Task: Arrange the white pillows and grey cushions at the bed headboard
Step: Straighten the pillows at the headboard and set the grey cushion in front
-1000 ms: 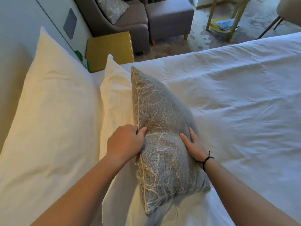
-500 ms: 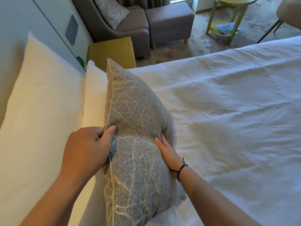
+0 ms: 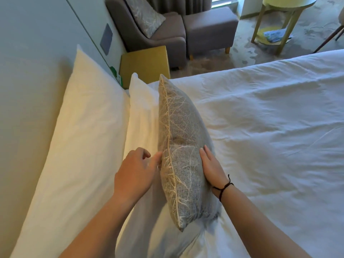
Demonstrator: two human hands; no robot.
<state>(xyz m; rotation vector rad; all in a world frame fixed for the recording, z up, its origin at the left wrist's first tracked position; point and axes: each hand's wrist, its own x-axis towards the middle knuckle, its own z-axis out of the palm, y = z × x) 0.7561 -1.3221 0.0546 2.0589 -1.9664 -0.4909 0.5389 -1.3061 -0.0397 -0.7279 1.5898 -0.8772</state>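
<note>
Grey woven cushion with pale branch pattern (image 3: 183, 146) stands on edge on white bed (image 3: 270, 136), leaning against smaller white pillow (image 3: 143, 116). Left hand (image 3: 135, 172) loose-fingered, thumb touching seam; right hand (image 3: 211, 165) flat against its face.

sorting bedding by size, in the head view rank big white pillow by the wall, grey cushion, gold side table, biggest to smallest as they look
1. big white pillow
2. grey cushion
3. gold side table, though it sits farther from the camera, so its true size is unsure.
</note>
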